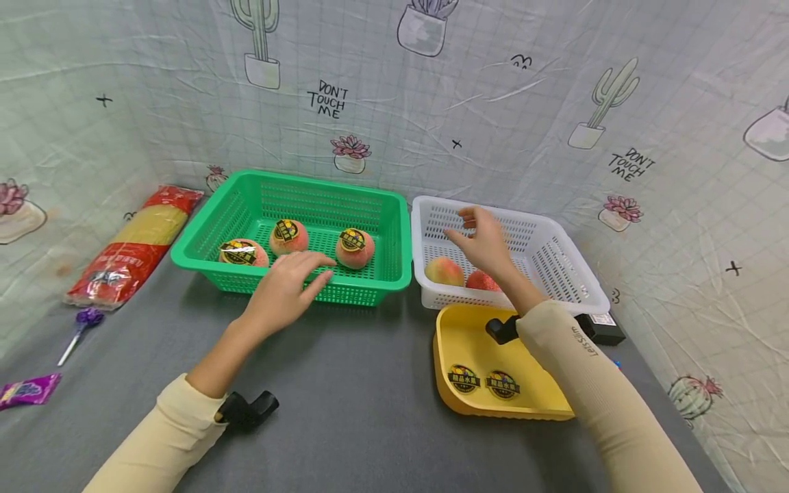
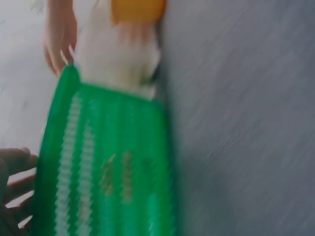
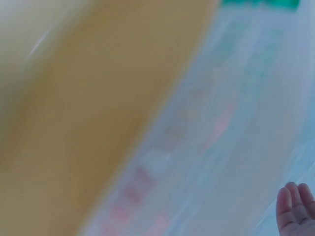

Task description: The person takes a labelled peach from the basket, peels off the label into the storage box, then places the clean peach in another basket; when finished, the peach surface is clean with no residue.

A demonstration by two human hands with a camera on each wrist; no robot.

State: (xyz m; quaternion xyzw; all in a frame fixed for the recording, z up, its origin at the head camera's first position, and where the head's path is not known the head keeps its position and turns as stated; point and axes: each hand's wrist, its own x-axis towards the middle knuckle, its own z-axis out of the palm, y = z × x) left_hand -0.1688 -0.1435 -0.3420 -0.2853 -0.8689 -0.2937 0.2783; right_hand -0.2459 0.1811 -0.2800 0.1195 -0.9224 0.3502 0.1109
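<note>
My left hand (image 1: 285, 291) hovers at the front rim of the green basket (image 1: 403, 239), fingers loosely bent and holding nothing. Inside that basket sit a peach (image 1: 296, 242) in the middle, a peach (image 1: 355, 256) at the right and a peach (image 1: 255, 257) at the left, each with a black-and-gold sticker on top. Over the white basket (image 1: 579, 274) is my right hand (image 1: 485, 239), its fingers spread and slightly bent around nothing. Below it in that basket lie a yellow-pink peach (image 1: 444, 272) and a redder peach (image 1: 482, 281), neither showing a sticker.
A yellow tray (image 1: 453, 335) in front of the white basket holds a round sticker (image 1: 464, 378) and another sticker (image 1: 502, 385). To the left lie a red-and-yellow packet (image 1: 132, 250), a purple lollipop (image 1: 89, 317) and a purple wrapped sweet (image 1: 29, 391). A black box (image 1: 607, 330) stands behind the tray.
</note>
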